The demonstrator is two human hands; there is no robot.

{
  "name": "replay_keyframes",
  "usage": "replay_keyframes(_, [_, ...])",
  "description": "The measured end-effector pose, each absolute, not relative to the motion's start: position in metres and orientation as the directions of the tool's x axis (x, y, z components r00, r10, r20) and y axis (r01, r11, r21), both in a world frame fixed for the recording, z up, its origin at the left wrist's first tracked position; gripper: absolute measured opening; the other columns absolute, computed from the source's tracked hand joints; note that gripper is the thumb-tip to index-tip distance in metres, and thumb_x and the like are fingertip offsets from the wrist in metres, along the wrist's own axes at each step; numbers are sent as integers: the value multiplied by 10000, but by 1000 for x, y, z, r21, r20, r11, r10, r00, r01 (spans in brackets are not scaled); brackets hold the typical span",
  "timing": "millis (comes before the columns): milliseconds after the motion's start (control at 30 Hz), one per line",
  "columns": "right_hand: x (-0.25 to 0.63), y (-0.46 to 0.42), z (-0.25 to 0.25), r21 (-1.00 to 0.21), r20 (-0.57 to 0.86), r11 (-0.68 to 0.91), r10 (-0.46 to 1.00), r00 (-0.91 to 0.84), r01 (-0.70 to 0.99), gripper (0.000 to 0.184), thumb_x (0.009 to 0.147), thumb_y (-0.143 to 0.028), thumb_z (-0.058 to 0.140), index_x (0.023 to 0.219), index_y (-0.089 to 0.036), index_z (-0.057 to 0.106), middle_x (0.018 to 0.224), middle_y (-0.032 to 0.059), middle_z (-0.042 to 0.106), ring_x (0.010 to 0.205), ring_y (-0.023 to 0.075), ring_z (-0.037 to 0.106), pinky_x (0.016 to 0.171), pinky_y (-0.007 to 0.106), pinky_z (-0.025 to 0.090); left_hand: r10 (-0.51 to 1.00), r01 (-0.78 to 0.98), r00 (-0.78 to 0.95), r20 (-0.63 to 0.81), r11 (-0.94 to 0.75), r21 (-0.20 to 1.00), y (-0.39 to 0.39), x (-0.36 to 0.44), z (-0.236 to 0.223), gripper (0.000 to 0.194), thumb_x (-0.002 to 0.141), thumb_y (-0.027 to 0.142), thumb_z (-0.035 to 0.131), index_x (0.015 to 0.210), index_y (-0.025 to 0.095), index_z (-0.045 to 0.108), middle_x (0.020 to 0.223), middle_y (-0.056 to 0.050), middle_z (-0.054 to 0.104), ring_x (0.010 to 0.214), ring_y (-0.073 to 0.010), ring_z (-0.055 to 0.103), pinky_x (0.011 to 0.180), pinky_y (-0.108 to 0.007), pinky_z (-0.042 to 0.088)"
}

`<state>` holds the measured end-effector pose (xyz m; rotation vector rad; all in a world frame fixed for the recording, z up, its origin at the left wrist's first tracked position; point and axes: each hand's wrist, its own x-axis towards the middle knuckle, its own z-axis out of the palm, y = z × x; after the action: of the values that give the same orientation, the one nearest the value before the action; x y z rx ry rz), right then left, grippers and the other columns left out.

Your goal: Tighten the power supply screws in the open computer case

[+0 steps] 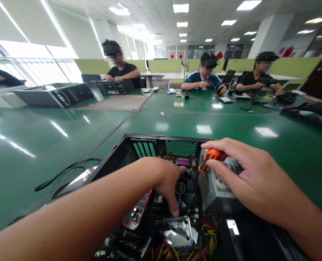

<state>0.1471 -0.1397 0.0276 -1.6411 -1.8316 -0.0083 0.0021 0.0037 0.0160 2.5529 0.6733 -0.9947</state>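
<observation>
An open computer case (166, 137) lies before me with its inside facing up. My left hand (168, 181) reaches into it, thumb and forefinger spanning the left side of a round black CPU fan (186, 192); its other fingers are hidden. Above the grey power supply (218, 195), my right hand (248, 170) is closed on a screwdriver (210, 157) with an orange and black handle. I cannot see the shaft. Left of the fan is a red circuit board (137, 212), partly under my left forearm. A shiny metal bracket (177, 230) and coloured wires (210, 232) lie nearer to me.
Black cables (65, 174) lie on the green table (103, 123) left of the case. A small white piece (162, 113) lies beyond it. Several people work across the table, one behind another computer case (114, 87). A further case (54, 95) lies at the far left.
</observation>
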Motion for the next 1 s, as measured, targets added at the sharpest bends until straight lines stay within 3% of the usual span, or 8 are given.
replay_keyframes(400, [149,-138,28,-440,454,232,891,-9,867,266,860,-217,523,1115,-261,583,1066,29,625,972,177,585,822,311,468,297,521,661,-689,-842,138,4,2,15,1303,343,553,738,1441,199,133,1426,-135,344,1218,-376,416,1009,-482,331])
replay_keyframes(600, [149,-139,27,-408,453,242,891,-35,881,373,888,-150,438,1242,-260,483,1202,23,576,1108,176,522,927,337,413,297,516,656,-694,-848,124,5,2,16,1312,341,566,733,1442,196,123,1426,-137,344,1218,-379,415,1012,-479,326])
replay_keyframes(800, [146,-140,29,-451,404,192,915,8,872,130,847,-266,554,973,-255,586,998,0,637,922,168,581,765,289,456,304,532,656,-691,-835,138,3,2,18,1273,345,537,741,1435,230,159,1411,-125,377,1210,-377,426,997,-489,343])
replay_keyframes(1000, [147,-138,26,-411,424,227,905,-36,883,354,902,-179,436,1234,-298,463,1208,-35,579,1103,116,524,929,251,393,312,524,646,-696,-845,108,6,3,13,1324,340,556,735,1444,195,100,1435,-146,322,1228,-397,393,1011,-500,320])
